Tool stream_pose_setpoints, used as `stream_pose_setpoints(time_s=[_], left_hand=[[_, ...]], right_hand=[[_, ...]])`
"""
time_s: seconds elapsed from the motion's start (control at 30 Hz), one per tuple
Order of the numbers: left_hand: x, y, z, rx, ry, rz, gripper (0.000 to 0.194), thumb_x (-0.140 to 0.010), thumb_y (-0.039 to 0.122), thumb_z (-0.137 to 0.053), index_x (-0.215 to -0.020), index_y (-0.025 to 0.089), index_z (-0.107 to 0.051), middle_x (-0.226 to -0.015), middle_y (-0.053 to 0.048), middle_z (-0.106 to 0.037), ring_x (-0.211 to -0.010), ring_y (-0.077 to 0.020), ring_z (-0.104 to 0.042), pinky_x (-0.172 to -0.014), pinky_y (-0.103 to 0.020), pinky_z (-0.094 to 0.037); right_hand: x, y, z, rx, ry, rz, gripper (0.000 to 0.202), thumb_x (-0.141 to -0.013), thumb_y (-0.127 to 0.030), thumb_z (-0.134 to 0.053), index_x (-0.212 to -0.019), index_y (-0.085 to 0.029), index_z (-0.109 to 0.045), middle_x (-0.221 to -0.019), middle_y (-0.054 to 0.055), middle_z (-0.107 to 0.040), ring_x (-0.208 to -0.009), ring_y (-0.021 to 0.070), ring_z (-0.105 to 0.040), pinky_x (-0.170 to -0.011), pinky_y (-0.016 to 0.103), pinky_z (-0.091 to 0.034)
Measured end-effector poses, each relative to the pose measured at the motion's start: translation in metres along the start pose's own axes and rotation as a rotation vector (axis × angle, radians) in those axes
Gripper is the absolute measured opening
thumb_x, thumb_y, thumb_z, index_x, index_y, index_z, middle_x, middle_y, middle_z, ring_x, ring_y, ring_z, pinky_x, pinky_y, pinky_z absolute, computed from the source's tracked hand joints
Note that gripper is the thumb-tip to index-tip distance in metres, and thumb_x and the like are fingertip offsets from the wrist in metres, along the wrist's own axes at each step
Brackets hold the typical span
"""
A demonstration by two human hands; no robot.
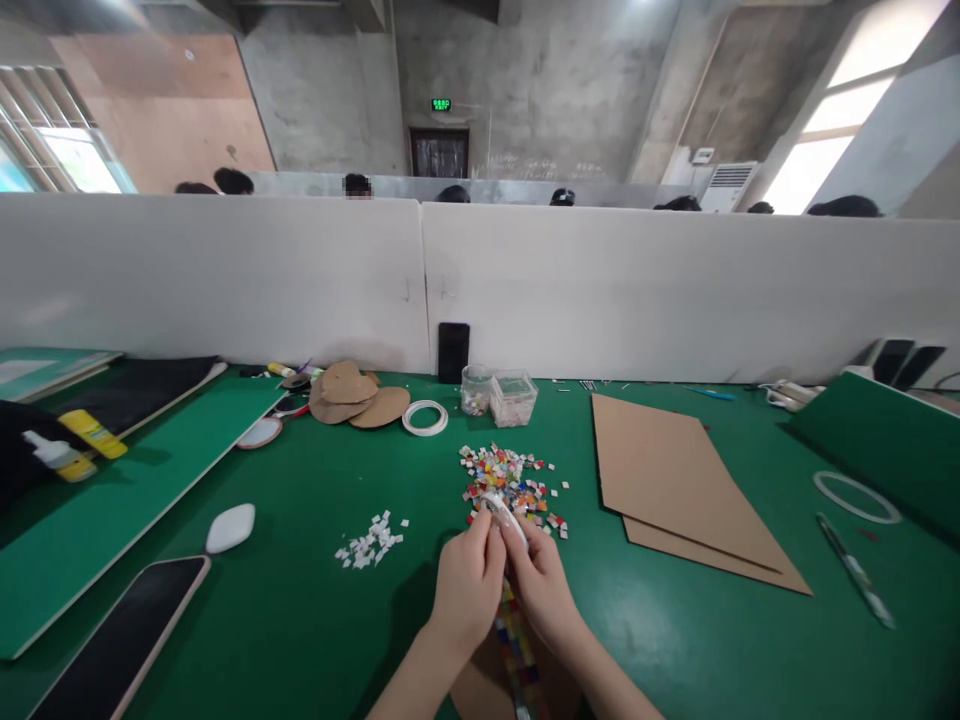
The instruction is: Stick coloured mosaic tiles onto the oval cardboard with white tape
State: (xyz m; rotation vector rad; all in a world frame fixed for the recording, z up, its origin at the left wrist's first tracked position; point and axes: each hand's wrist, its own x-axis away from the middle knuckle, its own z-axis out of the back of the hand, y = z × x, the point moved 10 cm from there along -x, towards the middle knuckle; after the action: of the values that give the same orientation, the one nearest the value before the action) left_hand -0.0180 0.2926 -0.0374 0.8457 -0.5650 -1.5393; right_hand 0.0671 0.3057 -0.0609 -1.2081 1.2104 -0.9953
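My left hand [469,580] and my right hand [541,580] meet at the lower middle, fingers closed on a curved white strip [513,526]. Both hands grip it near its ends, fingertips close together. Beneath them a band of coloured mosaic tiles [514,640] runs down over brown cardboard [476,690], partly hidden by my hands and forearms. Just beyond my fingertips lies a loose pile of multicoloured tiles [501,468]. A smaller heap of white pieces [371,543] rests on the green table to the left.
Clear containers [514,398], a white ring [425,418] and cardboard discs [381,408] stand farther back. Cardboard sheets [660,460], a pen [855,570] and another ring [856,497] lie right. A phone [124,640], white case [231,528] and green board [142,500] occupy the left. A white partition [600,290] bounds the back.
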Motion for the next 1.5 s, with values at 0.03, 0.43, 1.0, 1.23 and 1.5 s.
stream_pose_setpoints(time_s=[0.03, 0.43, 1.0, 1.23, 1.5], left_hand=[[0.0, 0.0, 0.001, -0.002, 0.005, -0.004, 0.027, -0.09, 0.025, -0.027, -0.074, 0.019, -0.048, -0.062, -0.003, -0.058, -0.055, -0.0155, -0.056, -0.05, -0.022, -0.034], [0.0, -0.009, 0.0, 0.193, 0.031, 0.061, 0.036, -0.091, 0.033, -0.028, -0.094, 0.016, -0.059, -0.084, -0.009, -0.067, -0.073, -0.0196, -0.061, -0.064, -0.026, -0.043], [0.003, 0.001, -0.012, 0.18, -0.09, 0.053, 0.024, -0.092, 0.03, -0.027, -0.081, 0.021, -0.045, -0.073, -0.002, -0.059, -0.065, -0.0165, -0.056, -0.058, -0.023, -0.037], [0.003, -0.003, -0.012, 0.036, -0.076, 0.04, 0.024, -0.091, 0.028, -0.024, -0.087, 0.02, -0.046, -0.078, -0.006, -0.062, -0.067, -0.0189, -0.059, -0.057, -0.025, -0.037], [0.0, -0.009, -0.012, -0.079, -0.068, 0.048, 0.02, -0.088, 0.025, -0.027, -0.079, 0.021, -0.044, -0.068, -0.004, -0.061, -0.06, -0.0188, -0.058, -0.052, -0.024, -0.033]], right_hand=[[0.0, 0.0, 0.0, 0.002, 0.002, 0.001, 0.032, -0.085, -0.042, -0.047, -0.076, -0.016, -0.063, -0.065, 0.001, -0.052, -0.066, 0.0158, -0.046, -0.062, 0.025, -0.04], [-0.002, 0.005, 0.002, -0.035, 0.015, -0.019, 0.033, -0.085, -0.043, -0.047, -0.079, -0.016, -0.064, -0.062, 0.0, -0.051, -0.06, 0.0135, -0.043, -0.056, 0.023, -0.037], [0.001, 0.038, 0.013, -0.375, 0.172, -0.225, 0.028, -0.076, -0.045, -0.06, -0.088, -0.021, -0.069, -0.075, 0.001, -0.067, -0.077, 0.0173, -0.058, -0.075, 0.026, -0.044], [0.001, 0.041, 0.015, -0.266, 0.14, -0.151, 0.028, -0.078, -0.042, -0.059, -0.097, -0.022, -0.069, -0.093, 0.003, -0.067, -0.093, 0.0208, -0.058, -0.082, 0.029, -0.044], [0.0, 0.039, 0.005, -0.219, 0.046, -0.118, 0.029, -0.084, -0.04, -0.053, -0.103, -0.022, -0.066, -0.088, 0.003, -0.065, -0.08, 0.0177, -0.057, -0.075, 0.027, -0.044]])
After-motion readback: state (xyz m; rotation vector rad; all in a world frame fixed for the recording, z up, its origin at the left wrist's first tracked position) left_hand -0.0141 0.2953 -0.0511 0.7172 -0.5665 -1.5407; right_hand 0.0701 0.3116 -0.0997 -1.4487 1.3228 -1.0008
